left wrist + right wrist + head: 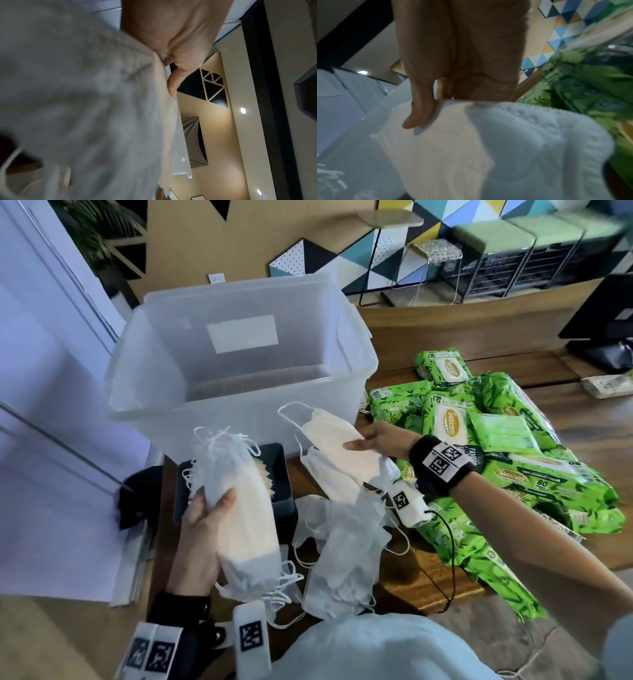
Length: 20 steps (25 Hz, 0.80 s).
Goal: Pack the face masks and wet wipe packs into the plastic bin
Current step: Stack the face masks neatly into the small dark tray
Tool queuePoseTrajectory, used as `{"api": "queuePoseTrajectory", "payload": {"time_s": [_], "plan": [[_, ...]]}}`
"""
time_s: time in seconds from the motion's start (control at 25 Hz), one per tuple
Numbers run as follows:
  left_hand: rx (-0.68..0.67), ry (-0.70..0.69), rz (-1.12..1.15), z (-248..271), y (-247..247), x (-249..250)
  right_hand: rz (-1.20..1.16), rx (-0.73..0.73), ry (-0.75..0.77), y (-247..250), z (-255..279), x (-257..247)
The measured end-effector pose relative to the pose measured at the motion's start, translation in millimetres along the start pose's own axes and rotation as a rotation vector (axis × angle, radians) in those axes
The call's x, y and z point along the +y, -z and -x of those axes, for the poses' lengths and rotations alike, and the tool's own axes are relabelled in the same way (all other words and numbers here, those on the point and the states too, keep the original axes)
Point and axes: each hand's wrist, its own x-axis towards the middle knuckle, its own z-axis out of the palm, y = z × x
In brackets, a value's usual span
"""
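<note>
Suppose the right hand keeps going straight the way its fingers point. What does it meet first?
Probably the stack of masks gripped by the left hand; the right hand, holding one mask, points leftward, though depth is unclear.

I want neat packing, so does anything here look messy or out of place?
Yes. Loose face masks lie in a heap on the table, ear loops tangled. The wet wipe packs sprawl in an uneven pile. The plastic bin looks empty. Each hand holds masks.

The left hand (pixel 198 529) is raised at near left, palm up, fingers and thumb curled in a grip. The right hand (pixel 380 440) reaches leftward from the right, thumb pinching down, forearm extended.
</note>
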Motion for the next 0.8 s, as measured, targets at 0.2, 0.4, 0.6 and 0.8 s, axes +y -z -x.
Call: {"api": "queuePoseTrajectory", "payload": {"time_s": [0.2,0.4,0.6,0.8], "plan": [[-0.033,0.056,0.019,-4,-18,-8,-0.275,0.127,-0.064,-12,10,27],[-0.023,0.010,0.007,-10,-42,-19,-0.802,0.142,0.048,-39,44,1],[-0.049,-0.022,0.016,-16,-63,-19,-0.892,0.075,0.168,-75,67,-35],[-0.057,-0.030,0.007,-15,-63,-22,-0.748,0.121,0.172,-103,68,-39]]}}
